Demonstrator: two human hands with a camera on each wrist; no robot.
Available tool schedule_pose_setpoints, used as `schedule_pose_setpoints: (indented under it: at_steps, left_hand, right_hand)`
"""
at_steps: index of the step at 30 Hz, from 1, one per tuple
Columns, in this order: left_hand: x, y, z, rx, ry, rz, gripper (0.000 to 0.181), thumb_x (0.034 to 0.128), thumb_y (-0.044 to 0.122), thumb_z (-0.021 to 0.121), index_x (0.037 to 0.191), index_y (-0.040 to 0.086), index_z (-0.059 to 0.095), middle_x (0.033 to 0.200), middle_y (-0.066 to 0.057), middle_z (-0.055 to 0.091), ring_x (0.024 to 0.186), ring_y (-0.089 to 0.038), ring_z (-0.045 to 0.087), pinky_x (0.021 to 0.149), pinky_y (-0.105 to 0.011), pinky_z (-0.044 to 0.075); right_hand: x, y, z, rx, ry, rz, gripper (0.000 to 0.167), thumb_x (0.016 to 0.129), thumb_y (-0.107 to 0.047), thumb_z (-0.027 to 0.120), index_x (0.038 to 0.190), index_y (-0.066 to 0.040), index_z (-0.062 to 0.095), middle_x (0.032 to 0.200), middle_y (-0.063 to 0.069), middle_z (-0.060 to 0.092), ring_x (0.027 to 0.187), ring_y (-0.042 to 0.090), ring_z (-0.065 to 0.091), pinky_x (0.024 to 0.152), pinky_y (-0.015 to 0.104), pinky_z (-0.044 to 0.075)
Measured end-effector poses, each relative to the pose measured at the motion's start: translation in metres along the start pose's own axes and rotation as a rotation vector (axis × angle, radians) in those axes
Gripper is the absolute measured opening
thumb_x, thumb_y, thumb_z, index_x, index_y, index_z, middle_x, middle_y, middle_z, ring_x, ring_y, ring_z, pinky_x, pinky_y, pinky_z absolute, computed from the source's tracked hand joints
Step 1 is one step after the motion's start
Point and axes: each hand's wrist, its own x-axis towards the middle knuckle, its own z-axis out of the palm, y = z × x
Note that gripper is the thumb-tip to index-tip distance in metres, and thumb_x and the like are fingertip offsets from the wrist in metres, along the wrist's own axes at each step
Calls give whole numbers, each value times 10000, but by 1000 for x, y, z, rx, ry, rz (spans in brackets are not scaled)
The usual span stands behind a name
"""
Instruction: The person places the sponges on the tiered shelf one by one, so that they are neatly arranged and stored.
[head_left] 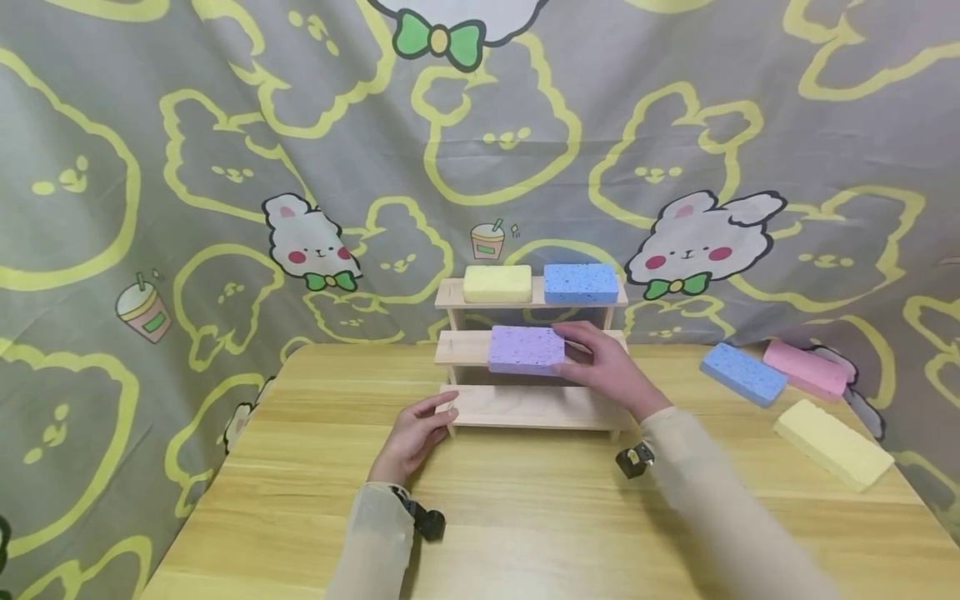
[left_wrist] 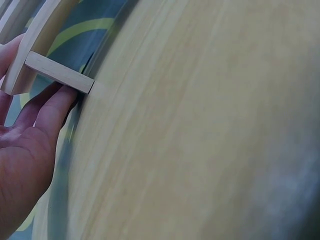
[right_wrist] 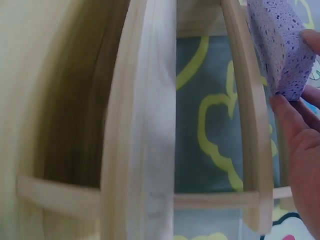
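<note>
the purple sponge (head_left: pixel 525 350) is a pale lilac block, rectangular, with fairly crisp edges and flat faces. darker violet flecks and small pits are scattered all over it; in the right wrist view they show as uneven dots, some fine, some larger, on both of the faces turned to that camera. its front side looks a little deeper in tone than its top (shade, perhaps, rather than dye). the shape looks even, with no visible dent where it is held.

it is at the middle tier of the three-tier wooden shelf (head_left: pixel 540 407), right of that board's left end, its lower edge overlapping the board's front edge in the head view. whether it bears on the board, i cannot tell.

the right hand (head_left: pixel 603 367) pinches the purple sponge at its right end, thumb on one side and fingertips on the other. the left hand (head_left: pixel 415 429) grips the left end of the bottom tier, thumb and fingers on either side of the wood.

on the top tier sit a yellow sponge (head_left: pixel 497 283), plain, and a speckled blue sponge (head_left: pixel 581 283). on the table (head_left: pixel 525 517), well to the right, lie a second blue block (head_left: pixel 742 375), a pink one (head_left: pixel 806 369) and a pale yellow one (head_left: pixel 834 444).
</note>
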Motion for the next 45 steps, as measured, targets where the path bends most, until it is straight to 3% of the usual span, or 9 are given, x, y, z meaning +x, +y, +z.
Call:
schedule_pose_setpoints:
  at_steps: [7, 12, 23, 27, 31, 37, 41, 45]
  left_hand:
    - [0, 1, -1, -11, 12, -5, 383, 888, -2, 704, 1266, -9, 646, 1524, -109, 376, 1085, -184, 580, 915, -338, 488]
    - [1, 1, 0, -7, 18, -5, 372, 886, 8, 710, 1255, 2, 659, 1524, -120, 374, 1083, -182, 585, 900, -329, 498]
    - [1, -2, 0, -22, 12, -12, 374, 887, -7, 702, 1258, -15, 650, 1505, -129, 399, 1063, -185, 590, 907, -341, 497]
    - [2, -1, 0, -41, 14, -10, 368, 888, -30, 691, 1254, -31, 647, 1481, -130, 426, 1036, -177, 594, 892, -332, 505]
    - [2, 0, 0, -48, 17, -11, 362, 888, -45, 682, 1248, -33, 650, 1463, -127, 448, 1022, -175, 604, 887, -329, 508]
    - [1, 2, 0, -43, 15, -12, 357, 887, -44, 681, 1243, -29, 656, 1458, -137, 451, 1007, -173, 614, 885, -338, 511]
    - [0, 2, 1, -46, 8, -10, 359, 884, -39, 685, 1241, -20, 661, 1467, -132, 440, 1004, -170, 610, 876, -332, 510]
    - [0, 2, 1, -35, 14, -13, 364, 883, -26, 695, 1246, -13, 661, 1474, -118, 433, 1007, -168, 606, 875, -327, 509]
  right_hand:
    - [11, 1, 15, 45, -10, 1, 638, 854, -20, 758, 1406, 84, 457, 1403, 196, 431, 1316, 329, 435, 1058, 307, 363]
    - [21, -2, 25, 30, -1, 25, 616, 871, -43, 749, 1411, 54, 469, 1414, 178, 435, 1312, 313, 447, 1045, 299, 379]
    - [36, -1, 42, 14, -29, 24, 637, 888, -25, 718, 1434, 91, 411, 1465, 207, 388, 1336, 323, 415, 1066, 315, 356]
    - [38, -1, 42, -115, -24, 19, 659, 890, -131, 737, 1442, 54, 428, 1510, 176, 372, 1365, 312, 375, 1112, 372, 297]
    - [35, 0, 38, -193, 2, 30, 673, 878, -223, 757, 1442, -3, 463, 1525, 82, 384, 1381, 260, 355, 1131, 364, 258]
    - [24, 0, 31, -58, 39, -31, 511, 910, -103, 714, 1361, 51, 531, 1436, 156, 453, 1315, 302, 435, 1088, 372, 344]
    - [11, -23, 26, -61, 64, -40, 446, 913, -16, 680, 1311, 118, 531, 1319, 266, 508, 1247, 403, 479, 1063, 465, 372]
    - [0, -41, 22, -76, 76, -33, 379, 918, 15, 655, 1264, 132, 553, 1259, 282, 539, 1208, 431, 501, 1049, 505, 379]
